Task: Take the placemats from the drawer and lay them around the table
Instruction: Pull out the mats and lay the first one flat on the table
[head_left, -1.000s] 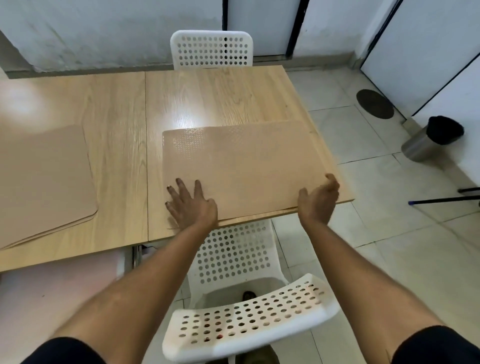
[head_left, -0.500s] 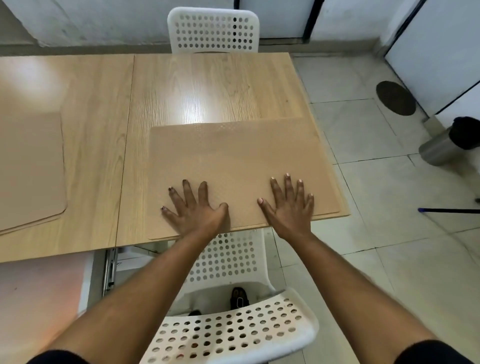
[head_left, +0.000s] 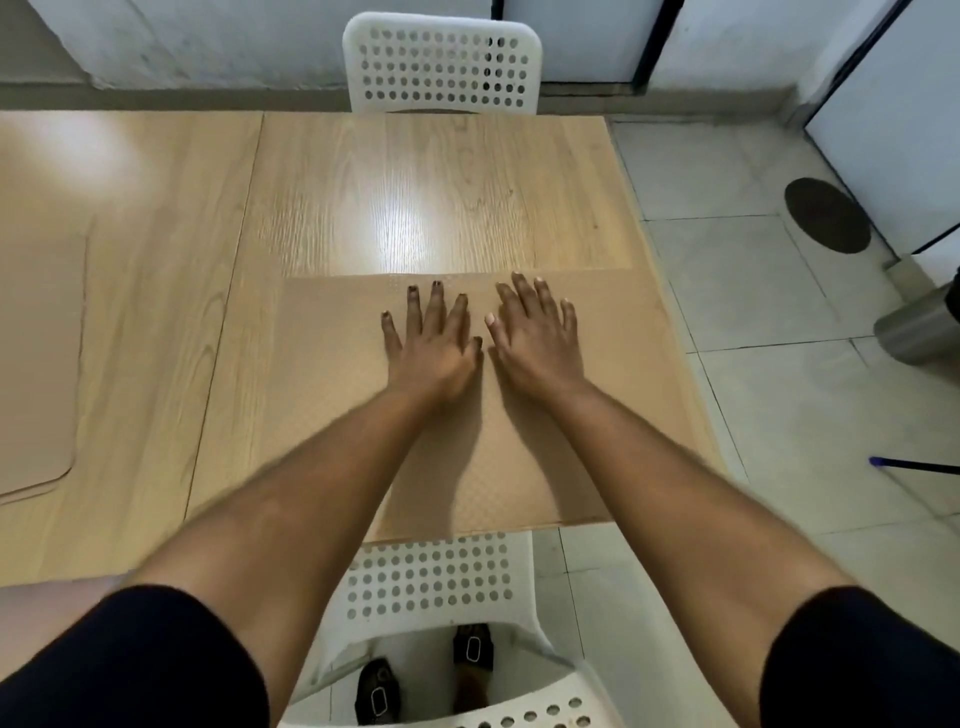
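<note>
A tan textured placemat lies flat on the wooden table at its near right corner, its front edge along the table's edge. My left hand and my right hand both rest palm down on the mat near its far edge, fingers spread, side by side and almost touching. Neither hand holds anything. At the far left a stack of more tan placemats lies on the table, partly cut off by the frame.
One white perforated chair stands at the table's far side, another directly below me at the near side. On the tiled floor to the right stand a metal bin and a dark round floor cover.
Both hands have slid forward from the mat's near edge to its far edge and come together. The view has shifted closer over the table.
</note>
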